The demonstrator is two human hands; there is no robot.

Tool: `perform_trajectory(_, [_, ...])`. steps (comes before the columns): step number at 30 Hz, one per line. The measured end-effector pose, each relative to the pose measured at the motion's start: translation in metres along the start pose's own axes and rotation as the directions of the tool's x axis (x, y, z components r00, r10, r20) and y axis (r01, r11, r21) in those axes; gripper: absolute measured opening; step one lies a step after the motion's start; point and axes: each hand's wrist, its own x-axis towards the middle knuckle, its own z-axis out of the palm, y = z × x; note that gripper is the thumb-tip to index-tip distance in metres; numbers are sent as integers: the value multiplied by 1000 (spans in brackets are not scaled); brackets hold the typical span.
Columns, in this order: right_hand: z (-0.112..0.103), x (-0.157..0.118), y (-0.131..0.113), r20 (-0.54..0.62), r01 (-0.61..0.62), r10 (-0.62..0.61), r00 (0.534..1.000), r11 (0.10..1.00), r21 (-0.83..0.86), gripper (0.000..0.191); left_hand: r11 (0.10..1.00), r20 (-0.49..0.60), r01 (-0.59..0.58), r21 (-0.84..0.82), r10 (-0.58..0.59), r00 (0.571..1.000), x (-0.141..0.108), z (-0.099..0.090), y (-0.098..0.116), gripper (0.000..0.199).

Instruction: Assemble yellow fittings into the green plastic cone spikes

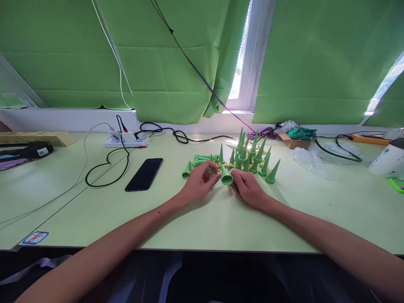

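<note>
A green cone [226,177] is pinched in my right hand [248,185], its hollow round base turned toward me. My left hand [199,180] is just left of that cone, thumb and fingers curved with a gap between them and nothing visible in it. Behind my hands, several green cones [242,155] stand upright in a cluster, points up. Small yellowish pieces [221,165] lie scattered among them. Stacked green cones [205,159] lie on their side behind my left hand, and another green cone [187,170] is beside my left fingers.
A black phone [144,174] lies on the table [221,227] to the left. Behind it are a power strip [126,141] and looping cables. At the right are an open cardboard box [294,141], clear plastic wrap [311,162] and a white bottle [389,160].
</note>
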Motion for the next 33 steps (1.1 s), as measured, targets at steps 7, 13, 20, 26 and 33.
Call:
perform_trajectory(7, [-1, 2, 4, 34, 84, -80, 996, 987, -135, 45, 900, 369, 341, -271, -230, 900, 0, 4, -4, 48])
perform_trajectory(13, [-2, 3, 6, 72, 106, -98, 993, 986, -131, 43, 866, 378, 377, -329, -245, 893, 0, 2, -2, 44])
perform_trajectory(20, [-3, 2, 1, 84, 74, -66, 994, 992, -98, 46, 869, 345, 344, -355, -220, 912, 1, -1, 0, 42])
perform_trajectory(26, [-4, 1, 4, 101, 100, -88, 991, 988, -115, 45, 879, 347, 316, -356, -190, 918, 0, -1, -1, 41])
perform_trajectory(33, [-1, -1, 11, 127, 97, -85, 988, 992, -86, 44, 915, 337, 257, -310, -147, 930, -1, -2, -2, 39])
